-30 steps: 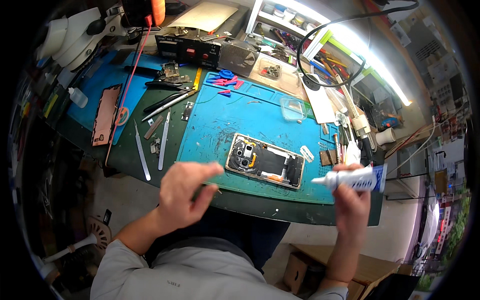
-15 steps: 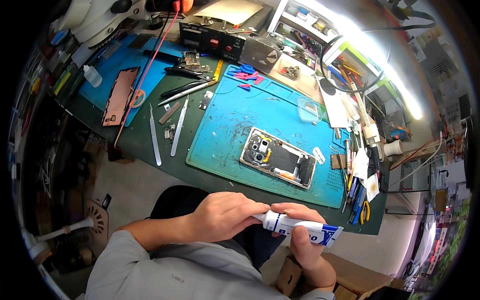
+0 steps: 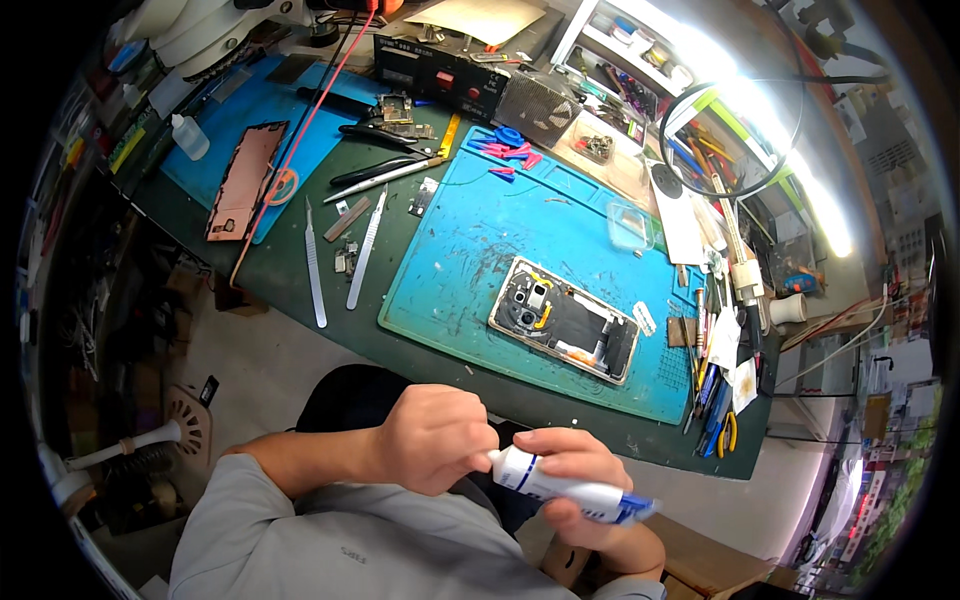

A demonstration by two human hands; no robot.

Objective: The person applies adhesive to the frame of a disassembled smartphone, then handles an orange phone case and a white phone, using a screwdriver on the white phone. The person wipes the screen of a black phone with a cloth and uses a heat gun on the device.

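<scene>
Low in front of the bench, my right hand [image 3: 575, 485] grips a white-and-blue squeeze tube [image 3: 555, 490] held sideways. My left hand [image 3: 435, 440] is closed at the tube's pointed tip, fingers pinched there; whether a cap is between them is hidden. Beyond both hands, an opened phone [image 3: 562, 318] lies on the blue work mat [image 3: 450, 270], its dark interior and camera openings facing up, with a small white piece [image 3: 643, 318] off its right end. A detached copper-pink panel [image 3: 240, 180] rests on a second blue mat at the left.
Two scalpel-like tools [image 3: 315, 270], pliers [image 3: 380, 165] and small parts occupy the bench's left half. Crowded pens and tools [image 3: 715, 400] line the right edge. A lit shelf [image 3: 625, 45], looped black cable [image 3: 700, 185] and black instrument box [image 3: 435, 75] stand at the back; a microscope [image 3: 205, 35] is upper left.
My left hand has come rightward and down to the tube's tip. My right hand has lowered the tube from beside the phone, moving it left and tilting it.
</scene>
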